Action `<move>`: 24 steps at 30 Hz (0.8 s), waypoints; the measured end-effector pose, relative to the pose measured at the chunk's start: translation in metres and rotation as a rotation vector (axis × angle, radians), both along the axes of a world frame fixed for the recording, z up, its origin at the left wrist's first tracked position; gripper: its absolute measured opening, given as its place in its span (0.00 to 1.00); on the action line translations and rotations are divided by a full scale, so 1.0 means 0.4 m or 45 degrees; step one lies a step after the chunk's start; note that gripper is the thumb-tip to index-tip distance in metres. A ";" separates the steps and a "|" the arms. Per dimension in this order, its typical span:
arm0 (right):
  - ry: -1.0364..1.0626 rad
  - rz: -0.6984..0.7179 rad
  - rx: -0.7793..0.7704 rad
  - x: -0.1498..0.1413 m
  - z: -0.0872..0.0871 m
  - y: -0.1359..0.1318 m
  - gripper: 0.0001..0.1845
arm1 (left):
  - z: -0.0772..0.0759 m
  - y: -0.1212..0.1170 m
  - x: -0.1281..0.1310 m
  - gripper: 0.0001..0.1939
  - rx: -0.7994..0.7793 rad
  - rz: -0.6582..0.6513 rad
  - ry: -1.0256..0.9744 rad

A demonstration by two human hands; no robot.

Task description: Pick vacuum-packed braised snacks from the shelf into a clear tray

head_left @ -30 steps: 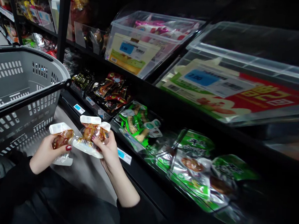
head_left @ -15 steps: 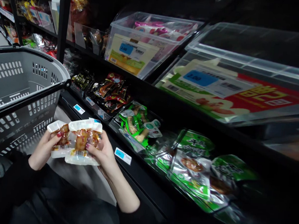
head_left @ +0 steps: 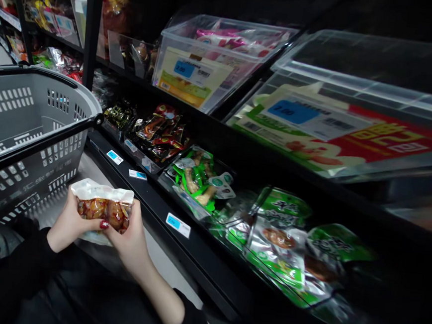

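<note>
Both my hands hold a vacuum-sealed snack pack [head_left: 96, 208], a clear pouch with white edges and glossy reddish-brown pieces of food inside. My left hand [head_left: 69, 226] grips its left side, thumb across the front. On the right side, my right hand [head_left: 129, 239] grips it with the thumb pointing inward. The two thumb tips meet near the lower middle. My other fingers are hidden behind the pack, and whether a second pack lies behind it I cannot tell.
A grey shopping basket [head_left: 77, 96] with a black handle stands at left. Along the lower shelf lie dark snack packets [head_left: 162, 133], green-trimmed packs [head_left: 196, 175] and green-silver pouches [head_left: 277, 241]. Clear plastic bins [head_left: 224, 58] sit above. Price tags [head_left: 178, 225] line the shelf's front edge.
Two packs showed side by side before; now a single pack face shows. My hands have come lower and closer together, the thumbs now meeting. The basket and shelf goods stay put.
</note>
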State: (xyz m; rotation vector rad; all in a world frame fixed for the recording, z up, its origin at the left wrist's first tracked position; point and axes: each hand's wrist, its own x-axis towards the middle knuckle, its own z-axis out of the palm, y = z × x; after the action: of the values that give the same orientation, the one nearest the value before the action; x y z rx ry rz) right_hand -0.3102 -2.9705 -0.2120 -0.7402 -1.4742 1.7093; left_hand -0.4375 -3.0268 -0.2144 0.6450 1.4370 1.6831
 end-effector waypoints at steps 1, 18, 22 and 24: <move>0.005 0.045 -0.019 0.003 0.004 0.003 0.26 | -0.001 0.000 -0.003 0.38 0.004 -0.006 -0.006; 0.315 -0.214 -0.781 0.017 -0.003 0.061 0.20 | 0.007 0.007 -0.017 0.35 -0.062 0.019 -0.214; 0.377 -0.026 -0.592 0.019 0.018 0.047 0.22 | -0.004 0.007 -0.018 0.35 -0.013 0.003 -0.203; 0.369 0.109 -0.499 0.020 0.025 0.034 0.22 | -0.009 0.007 -0.016 0.36 0.018 -0.001 -0.210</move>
State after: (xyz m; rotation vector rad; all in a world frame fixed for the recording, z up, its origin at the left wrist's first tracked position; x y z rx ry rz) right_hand -0.3022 -2.9570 -0.2019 -0.5993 -0.9981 2.1025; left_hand -0.4439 -3.0241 -0.2178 0.5016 1.3088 1.7057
